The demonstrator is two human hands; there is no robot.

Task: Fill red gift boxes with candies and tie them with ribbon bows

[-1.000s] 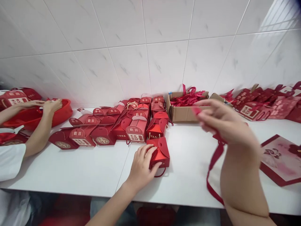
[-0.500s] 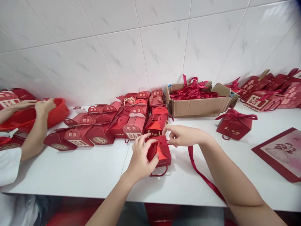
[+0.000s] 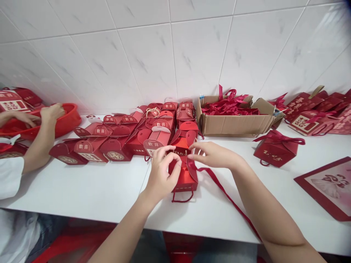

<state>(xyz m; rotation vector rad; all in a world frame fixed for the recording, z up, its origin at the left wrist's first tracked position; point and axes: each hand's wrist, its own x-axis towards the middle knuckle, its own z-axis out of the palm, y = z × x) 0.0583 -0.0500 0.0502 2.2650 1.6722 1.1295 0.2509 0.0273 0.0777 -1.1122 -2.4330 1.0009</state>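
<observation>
A small red gift box (image 3: 184, 179) with a cord handle in front sits on the table, its curved top flaps folded inward. My left hand (image 3: 163, 171) is at the box's left side, thumb and forefinger brought together above the top; what lies between them is hidden. At the right flap, my right hand (image 3: 216, 155) has its fingers stretched out and apart, over the upper edge of the box. A dark red ribbon (image 3: 223, 188) runs from that flap across the table to the front edge, passing under my right forearm.
Rows of red gift boxes (image 3: 116, 148) stand behind and to the left. A cardboard box (image 3: 233, 125) of ribbons is against the wall. On the right are a ribbon-tied box (image 3: 275, 149) and a picture card (image 3: 326, 186). At left, another person's hands reach into a red basin (image 3: 72, 120).
My right hand has let go of the ribbon, which now lies at the right flap. My left thumb and forefinger have closed together. The other person's hands have moved deeper into the basin.
</observation>
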